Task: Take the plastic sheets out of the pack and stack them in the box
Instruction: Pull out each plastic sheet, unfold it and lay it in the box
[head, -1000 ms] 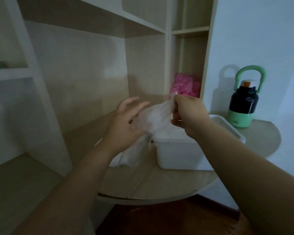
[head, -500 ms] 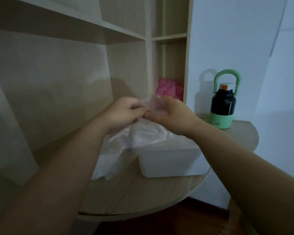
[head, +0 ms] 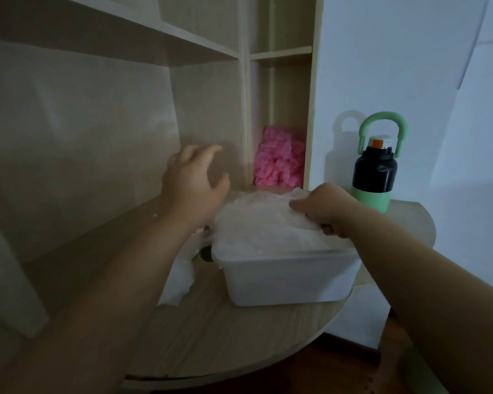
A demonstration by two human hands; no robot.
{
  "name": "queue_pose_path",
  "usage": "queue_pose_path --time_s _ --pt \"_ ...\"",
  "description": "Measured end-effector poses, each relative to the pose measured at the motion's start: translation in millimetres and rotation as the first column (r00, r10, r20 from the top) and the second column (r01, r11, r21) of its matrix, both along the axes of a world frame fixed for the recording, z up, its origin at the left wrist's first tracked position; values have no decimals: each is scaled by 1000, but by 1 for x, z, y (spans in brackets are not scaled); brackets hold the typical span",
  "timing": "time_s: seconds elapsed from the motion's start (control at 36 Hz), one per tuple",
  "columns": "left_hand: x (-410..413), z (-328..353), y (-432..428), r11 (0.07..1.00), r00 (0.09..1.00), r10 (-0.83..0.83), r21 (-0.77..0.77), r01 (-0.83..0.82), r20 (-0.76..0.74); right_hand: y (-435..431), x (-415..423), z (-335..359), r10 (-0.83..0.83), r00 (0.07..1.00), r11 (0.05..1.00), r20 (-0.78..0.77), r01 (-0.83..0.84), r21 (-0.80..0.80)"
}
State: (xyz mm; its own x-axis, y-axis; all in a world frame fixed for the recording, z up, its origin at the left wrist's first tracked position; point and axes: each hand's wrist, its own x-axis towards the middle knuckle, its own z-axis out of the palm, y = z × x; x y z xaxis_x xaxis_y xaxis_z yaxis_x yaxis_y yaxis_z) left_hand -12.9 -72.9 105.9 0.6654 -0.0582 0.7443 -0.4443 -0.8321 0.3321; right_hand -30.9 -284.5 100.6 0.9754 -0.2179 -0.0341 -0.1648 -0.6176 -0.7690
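Note:
A white plastic box (head: 288, 280) stands on the round wooden table (head: 225, 336). Thin translucent plastic sheets (head: 262, 226) are piled in it, heaped above the rim. My right hand (head: 325, 211) rests on the right side of the pile and pinches the edge of the top sheet. My left hand (head: 194, 180) hovers left of the box with fingers spread, holding nothing. The pack of sheets (head: 180, 280) lies crumpled on the table left of the box, partly hidden behind my left forearm.
A black and green bottle (head: 374, 172) with a green handle stands behind the box at the right. Pink crumpled plastic (head: 278, 160) fills a narrow shelf niche at the back. Wooden shelving rises along the left and rear; a white wall is at the right.
Both hands came down from holding a sheet in the air. The sheet now lies on the pile in the box; my left hand let go and moved off to the left.

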Motion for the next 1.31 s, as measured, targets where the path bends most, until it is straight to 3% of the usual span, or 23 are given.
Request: queue_pose_path --time_s 0.03,0.08,0.14,0.19,0.36,0.5,0.56,0.64,0.78,0.89,0.97,1.03,1.11,1.17,1.31 --pt "-1 -3 -4 993 993 -120 19 120 -17 -4 -1 0 4 999 997 -32 -7 -83" --pt "-4 -7 -11 942 924 -313 50 331 -219 -11 0 -1 -15 998 965 -61 -1 -263" --pt "-3 -10 -17 891 810 -306 150 429 -500 -18 4 -3 -35 999 906 -39 15 -423" --pt "2 -16 -23 852 732 -227 233 468 -642 -22 7 -5 -34 999 857 -14 22 -515" --pt "18 -24 -36 814 652 -118 303 496 -749 -33 6 -6 -81 985 782 154 158 -603" --pt "24 -29 -46 841 576 -197 166 515 -793 -19 3 -5 170 954 798 248 14 -602" --pt "27 -33 -46 854 649 -185 205 477 -738 -11 6 -9 253 959 773 126 -122 -623" --pt "33 -40 -43 820 744 -109 364 442 -659 -5 13 -17 272 947 629 -172 -310 -713" --pt "34 -43 -54 654 628 172 565 504 -759 -4 28 -32 262 863 595 -432 -497 -632" --pt "36 -43 -70 542 546 292 606 582 -785 -10 37 -38 227 807 563 -545 -565 -603" --pt "34 -39 -70 580 571 237 586 566 -786 -13 37 -38 216 827 597 -520 -533 -600" --pt "31 -32 -62 683 650 109 531 501 -752 -13 33 -33 226 881 641 -416 -456 -618" --pt "19 -21 -41 852 708 -206 232 470 -676 -9 26 -22 265 948 695 -177 -315 -646" --pt "8 -16 -25 893 739 -349 35 450 -576 0 18 -17 289 957 773 -28 -251 -583" --pt "-12 -24 15 925 879 -360 -245 291 -313 41 -5 -12 354 896 861 266 -201 -468"
